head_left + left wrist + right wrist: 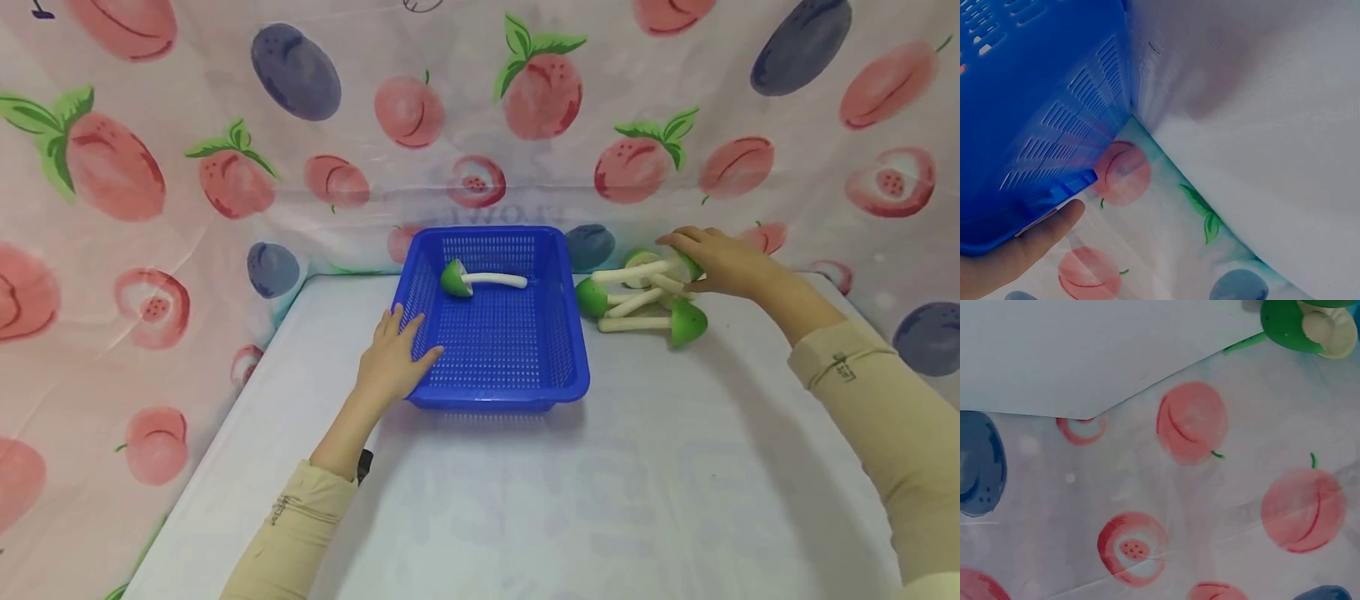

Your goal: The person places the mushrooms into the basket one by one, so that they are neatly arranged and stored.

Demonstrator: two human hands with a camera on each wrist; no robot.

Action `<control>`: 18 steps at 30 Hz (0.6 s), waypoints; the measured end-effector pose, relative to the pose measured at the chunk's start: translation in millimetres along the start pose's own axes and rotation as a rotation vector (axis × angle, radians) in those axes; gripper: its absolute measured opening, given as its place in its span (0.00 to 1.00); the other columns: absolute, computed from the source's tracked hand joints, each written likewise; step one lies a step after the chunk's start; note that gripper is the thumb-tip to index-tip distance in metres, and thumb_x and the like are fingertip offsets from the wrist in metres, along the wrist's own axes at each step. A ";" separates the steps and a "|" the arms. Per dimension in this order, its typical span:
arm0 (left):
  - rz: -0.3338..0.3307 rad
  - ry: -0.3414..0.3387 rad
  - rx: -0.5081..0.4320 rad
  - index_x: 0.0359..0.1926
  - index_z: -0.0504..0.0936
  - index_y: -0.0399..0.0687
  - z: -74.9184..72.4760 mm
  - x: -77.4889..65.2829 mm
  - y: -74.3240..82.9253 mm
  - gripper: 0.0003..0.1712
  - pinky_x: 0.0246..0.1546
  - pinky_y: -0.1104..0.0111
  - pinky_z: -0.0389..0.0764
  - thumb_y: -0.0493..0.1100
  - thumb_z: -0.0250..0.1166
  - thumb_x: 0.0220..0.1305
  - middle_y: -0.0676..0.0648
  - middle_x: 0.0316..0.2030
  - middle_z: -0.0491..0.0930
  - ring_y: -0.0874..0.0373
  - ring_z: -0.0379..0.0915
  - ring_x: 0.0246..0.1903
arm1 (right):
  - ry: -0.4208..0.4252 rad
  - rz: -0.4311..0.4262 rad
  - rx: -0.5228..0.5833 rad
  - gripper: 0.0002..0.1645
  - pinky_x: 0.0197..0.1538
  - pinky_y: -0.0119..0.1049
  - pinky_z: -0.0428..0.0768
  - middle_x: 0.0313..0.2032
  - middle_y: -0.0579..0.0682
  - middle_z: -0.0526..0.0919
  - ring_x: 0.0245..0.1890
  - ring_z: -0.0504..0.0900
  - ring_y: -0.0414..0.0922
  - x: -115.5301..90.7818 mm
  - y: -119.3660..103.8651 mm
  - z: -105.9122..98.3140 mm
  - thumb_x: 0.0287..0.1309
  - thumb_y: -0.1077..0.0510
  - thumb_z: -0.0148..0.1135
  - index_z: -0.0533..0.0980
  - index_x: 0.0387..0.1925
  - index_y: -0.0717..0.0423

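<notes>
A blue plastic basket (pixel 487 395) stands on the white table, with one green-capped toy mushroom (pixel 495 279) lying inside it. My left hand (pixel 392 358) rests at the basket's left rim, fingers spread and the thumb reaching over the inside. One finger (pixel 1054 230) shows beside the blue rim in the left wrist view. Right of the basket lies a pile of several similar mushrooms (pixel 637 323). My right hand (pixel 723 262) grips the green cap of the mushroom (pixel 626 273) on top. In the right wrist view, green caps (pixel 1288 325) appear at the upper corner, the hand itself out of sight.
A fruit-printed cloth (pixel 480 108) hangs behind the table and continues along its left and right sides. The white tabletop (pixel 637 483) extends in front of the basket and the mushroom pile.
</notes>
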State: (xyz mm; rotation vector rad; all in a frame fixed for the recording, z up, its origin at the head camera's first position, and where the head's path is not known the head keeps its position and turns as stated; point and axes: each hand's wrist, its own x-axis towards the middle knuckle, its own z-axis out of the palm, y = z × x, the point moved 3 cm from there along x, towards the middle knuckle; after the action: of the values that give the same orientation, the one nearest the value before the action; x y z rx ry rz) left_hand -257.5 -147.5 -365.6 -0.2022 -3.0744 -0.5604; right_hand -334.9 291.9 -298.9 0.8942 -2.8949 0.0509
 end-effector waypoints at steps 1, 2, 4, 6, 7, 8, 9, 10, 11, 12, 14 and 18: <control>0.000 -0.001 -0.004 0.71 0.57 0.45 -0.1 0.3 0.2 0.41 0.60 0.38 0.62 0.61 0.52 0.65 0.34 0.73 0.42 0.40 0.33 0.73 | 0.012 -0.008 0.009 0.46 0.52 0.60 0.73 0.56 0.63 0.69 0.52 0.70 0.65 0.8 -1.6 -1.2 0.39 0.65 0.75 0.63 0.61 0.59; 0.000 -0.002 -0.006 0.71 0.57 0.45 -0.1 0.7 0.3 0.41 0.60 0.37 0.62 0.61 0.52 0.65 0.34 0.73 0.42 0.40 0.33 0.73 | 0.025 -0.017 0.016 0.46 0.52 0.60 0.73 0.56 0.63 0.69 0.52 0.70 0.65 1.7 -3.6 -2.9 0.39 0.65 0.75 0.63 0.61 0.60; -0.002 -0.002 -0.010 0.71 0.56 0.45 -0.2 0.5 0.6 0.41 0.60 0.37 0.61 0.62 0.52 0.66 0.34 0.73 0.42 0.39 0.33 0.73 | 0.054 -0.041 0.029 0.45 0.53 0.59 0.72 0.55 0.63 0.68 0.51 0.71 0.64 3.2 -8.5 -6.3 0.39 0.66 0.75 0.63 0.61 0.60; -0.005 -0.001 -0.020 0.71 0.56 0.45 -0.3 0.1 1.5 0.41 0.60 0.36 0.60 0.62 0.52 0.66 0.35 0.73 0.41 0.40 0.33 0.73 | 0.077 -0.060 0.050 0.45 0.54 0.59 0.72 0.55 0.64 0.67 0.50 0.71 0.64 4.7 -13.5 -9.4 0.39 0.67 0.74 0.63 0.60 0.61; -0.004 0.000 -0.024 0.71 0.56 0.45 -0.2 0.1 1.9 0.41 0.60 0.36 0.60 0.62 0.52 0.66 0.35 0.73 0.41 0.40 0.33 0.73 | 0.081 -0.063 0.054 0.45 0.54 0.59 0.72 0.55 0.64 0.66 0.50 0.71 0.63 5.4 -16.0 -11.0 0.39 0.67 0.74 0.62 0.60 0.61; -0.003 0.002 -0.025 0.71 0.56 0.45 -0.2 0.3 2.5 0.40 0.60 0.36 0.60 0.62 0.51 0.66 0.35 0.73 0.41 0.40 0.33 0.73 | 0.081 -0.063 0.062 0.45 0.54 0.59 0.72 0.55 0.64 0.66 0.50 0.71 0.62 6.3 -18.6 -12.5 0.40 0.67 0.74 0.62 0.61 0.61; -0.002 0.002 -0.025 0.71 0.56 0.45 -0.2 0.3 3.1 0.41 0.60 0.36 0.60 0.62 0.51 0.66 0.35 0.73 0.41 0.39 0.32 0.73 | 0.076 -0.063 0.066 0.45 0.54 0.58 0.72 0.54 0.64 0.66 0.50 0.71 0.62 7.6 -20.8 -13.5 0.40 0.67 0.74 0.62 0.61 0.61; -0.001 0.001 -0.028 0.71 0.56 0.45 0.0 0.6 3.4 0.40 0.60 0.36 0.60 0.62 0.51 0.66 0.35 0.73 0.41 0.39 0.32 0.73 | 0.070 -0.063 0.072 0.45 0.54 0.58 0.72 0.54 0.64 0.66 0.50 0.70 0.62 9.2 -22.7 -14.2 0.40 0.67 0.74 0.62 0.61 0.61; 0.000 0.000 -0.029 0.71 0.56 0.45 0.3 0.8 3.6 0.40 0.60 0.36 0.60 0.62 0.51 0.66 0.35 0.73 0.41 0.40 0.32 0.73 | 0.067 -0.063 0.074 0.45 0.55 0.58 0.71 0.54 0.65 0.67 0.51 0.70 0.62 10.9 -24.5 -14.5 0.40 0.67 0.74 0.62 0.61 0.61; 0.000 -0.001 -0.028 0.71 0.56 0.45 0.7 1.0 3.7 0.41 0.60 0.36 0.60 0.62 0.51 0.66 0.35 0.73 0.41 0.40 0.32 0.73 | 0.064 -0.068 0.069 0.45 0.55 0.57 0.72 0.54 0.64 0.67 0.51 0.71 0.61 13.1 -25.8 -14.2 0.40 0.66 0.74 0.63 0.61 0.61; -0.002 -0.001 -0.021 0.71 0.56 0.46 1.1 0.9 3.1 0.41 0.60 0.36 0.60 0.62 0.51 0.66 0.35 0.73 0.41 0.40 0.32 0.73 | 0.056 -0.079 0.063 0.45 0.56 0.57 0.71 0.53 0.64 0.69 0.51 0.71 0.60 18.3 -28.4 -12.8 0.40 0.65 0.75 0.63 0.60 0.62; -0.006 -0.002 -0.009 0.71 0.56 0.45 1.1 -0.7 1.5 0.41 0.60 0.36 0.60 0.62 0.51 0.66 0.35 0.73 0.41 0.39 0.33 0.73 | 0.047 -0.101 0.043 0.45 0.58 0.57 0.70 0.53 0.64 0.71 0.53 0.71 0.60 28.2 -34.8 -9.6 0.40 0.63 0.75 0.63 0.61 0.64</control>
State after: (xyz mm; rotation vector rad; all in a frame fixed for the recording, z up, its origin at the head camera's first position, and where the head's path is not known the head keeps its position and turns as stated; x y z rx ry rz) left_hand -256.7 -145.8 -366.1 -0.1941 -3.0754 -0.5752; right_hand -337.5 248.0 -286.1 1.0303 -2.8109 0.1241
